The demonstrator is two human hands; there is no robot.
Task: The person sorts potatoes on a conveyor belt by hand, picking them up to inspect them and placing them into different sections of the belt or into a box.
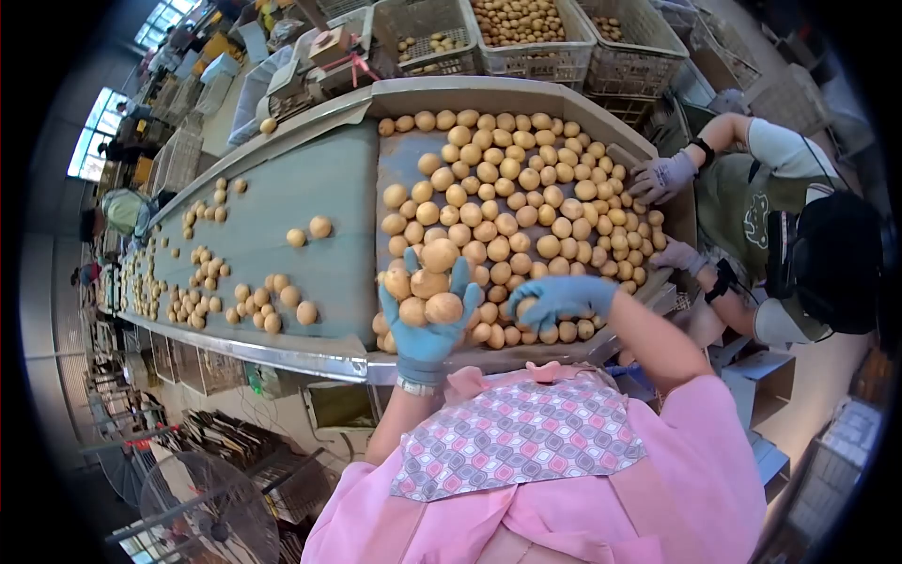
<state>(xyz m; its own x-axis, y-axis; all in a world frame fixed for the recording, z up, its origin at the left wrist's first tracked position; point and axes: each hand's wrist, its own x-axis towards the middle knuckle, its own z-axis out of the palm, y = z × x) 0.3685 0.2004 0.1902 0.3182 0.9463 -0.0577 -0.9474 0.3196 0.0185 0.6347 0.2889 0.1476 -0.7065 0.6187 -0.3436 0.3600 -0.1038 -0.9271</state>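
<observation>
My left hand (423,350), in a blue glove, is turned palm up with its fingers curled round a small heap of round yellow-brown fruits (429,284). To its right, my blue-gloved right hand (568,297) reaches down over the sorting table, its fingers closed round one fruit (526,306). Many more loose fruits (507,169) of the same kind cover the table beneath and beyond both hands. The exact kind of fruit cannot be told. A watch-like band shows at my left wrist.
A green conveyor belt (282,263) carrying scattered fruits runs off to the left. Plastic crates (536,62) with fruits stand behind the table. At the right, a co-worker's gloved hands (663,178) rest at the table's end. A fan (209,508) stands at lower left.
</observation>
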